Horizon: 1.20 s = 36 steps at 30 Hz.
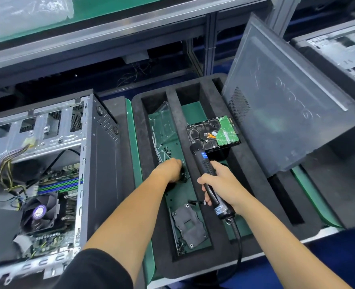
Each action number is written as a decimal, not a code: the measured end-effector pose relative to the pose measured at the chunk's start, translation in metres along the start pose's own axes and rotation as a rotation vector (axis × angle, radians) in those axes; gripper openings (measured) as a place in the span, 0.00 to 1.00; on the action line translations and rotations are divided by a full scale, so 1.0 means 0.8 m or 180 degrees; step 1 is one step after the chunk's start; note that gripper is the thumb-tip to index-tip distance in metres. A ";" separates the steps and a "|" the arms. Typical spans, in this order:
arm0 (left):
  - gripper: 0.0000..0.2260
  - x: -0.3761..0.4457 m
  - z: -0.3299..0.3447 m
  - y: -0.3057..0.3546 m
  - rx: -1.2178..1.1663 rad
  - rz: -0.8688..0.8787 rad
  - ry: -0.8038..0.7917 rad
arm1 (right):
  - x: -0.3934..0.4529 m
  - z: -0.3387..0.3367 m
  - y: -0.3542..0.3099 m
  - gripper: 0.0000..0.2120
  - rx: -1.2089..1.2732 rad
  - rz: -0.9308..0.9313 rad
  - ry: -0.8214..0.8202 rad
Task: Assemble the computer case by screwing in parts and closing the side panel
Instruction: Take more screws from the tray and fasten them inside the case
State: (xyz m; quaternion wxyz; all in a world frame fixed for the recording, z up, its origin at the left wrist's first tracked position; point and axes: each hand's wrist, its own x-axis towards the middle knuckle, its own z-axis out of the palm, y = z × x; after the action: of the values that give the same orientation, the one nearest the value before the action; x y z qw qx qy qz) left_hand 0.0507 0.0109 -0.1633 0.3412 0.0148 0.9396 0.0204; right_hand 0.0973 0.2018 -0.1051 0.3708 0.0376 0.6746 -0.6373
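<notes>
Black foam tray (195,255) with long green-floored slots filled the middle of the frame on a workbench. At centre, the left hand (171,171) reached down into the left slot among small black screws (168,152), fingers curled under; whether it pinched one could not be told. Just right of it, the right hand (222,187) gripped an electric screwdriver (209,176) around its black body, tip pointing toward a hard drive (213,133) above. At left lay the open computer case (53,163), well apart from both hands. Upper right, the side panel (287,113) leaned tilted.
</notes>
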 end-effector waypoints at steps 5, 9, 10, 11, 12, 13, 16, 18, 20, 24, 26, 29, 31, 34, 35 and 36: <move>0.04 -0.007 -0.027 -0.006 -0.0437 0.0032 -0.0039 | 0.000 0.003 -0.003 0.13 -0.0010 -0.0053 -0.0020; 0.06 -0.013 -0.053 -0.018 -0.0853 0.0071 0.0198 | -0.001 0.008 -0.008 0.12 0.0023 -0.0108 -0.0003; 0.07 -0.014 -0.058 -0.020 -0.0962 0.0121 0.0277 | -0.001 0.009 -0.008 0.11 0.0023 -0.0115 0.0004; 0.07 -0.016 -0.061 -0.022 -0.1048 0.0163 0.0371 | -0.001 0.009 -0.008 0.11 0.0015 -0.0114 0.0010; 0.07 -0.016 -0.064 -0.023 -0.1099 0.0177 0.0467 | -0.002 0.010 -0.008 0.11 0.0003 -0.0112 0.0015; 0.06 -0.016 -0.065 -0.024 -0.1107 0.0166 0.0571 | -0.003 0.010 -0.008 0.11 -0.0008 -0.0109 0.0019; 0.07 -0.016 -0.060 -0.024 -0.1029 -0.0007 0.1015 | -0.004 0.011 -0.007 0.11 -0.0014 -0.0101 0.0032; 0.08 -0.017 -0.053 -0.025 -0.1079 -0.0175 0.1356 | -0.004 0.011 -0.007 0.10 0.0008 -0.0095 0.0040; 0.09 -0.020 -0.048 -0.024 -0.1004 -0.0211 0.1384 | -0.004 0.011 -0.007 0.10 0.0012 -0.0100 0.0039; 0.04 -0.026 -0.030 -0.010 -0.0379 0.0023 0.0659 | -0.004 0.010 -0.006 0.11 0.0037 -0.0106 0.0053; 0.03 -0.026 -0.014 -0.001 -0.0249 0.0046 0.0582 | -0.003 0.010 -0.006 0.12 0.0056 -0.0103 0.0064; 0.03 -0.023 0.009 0.012 -0.0325 0.0059 0.0737 | -0.004 0.010 -0.005 0.12 0.0085 -0.0065 0.0058; 0.06 -0.019 0.020 0.018 -0.0426 0.0054 0.0813 | -0.004 0.010 -0.005 0.12 0.0081 -0.0044 0.0055; 0.08 -0.014 0.030 0.023 -0.0456 0.0018 0.0968 | -0.004 0.011 -0.006 0.11 0.0067 -0.0053 0.0070; 0.08 -0.012 0.032 0.024 -0.0468 0.0018 0.1006 | -0.004 0.011 -0.006 0.10 0.0053 -0.0058 0.0083; 0.09 -0.012 0.032 0.025 -0.0464 0.0026 0.1011 | -0.003 0.012 -0.006 0.09 0.0034 -0.0061 0.0100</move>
State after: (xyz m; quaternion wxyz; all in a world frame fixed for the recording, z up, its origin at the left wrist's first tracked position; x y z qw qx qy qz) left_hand 0.0748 0.0311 -0.1762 0.1886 -0.0096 0.9777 0.0920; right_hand 0.1007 0.1936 -0.0987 0.3538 0.0431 0.6772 -0.6437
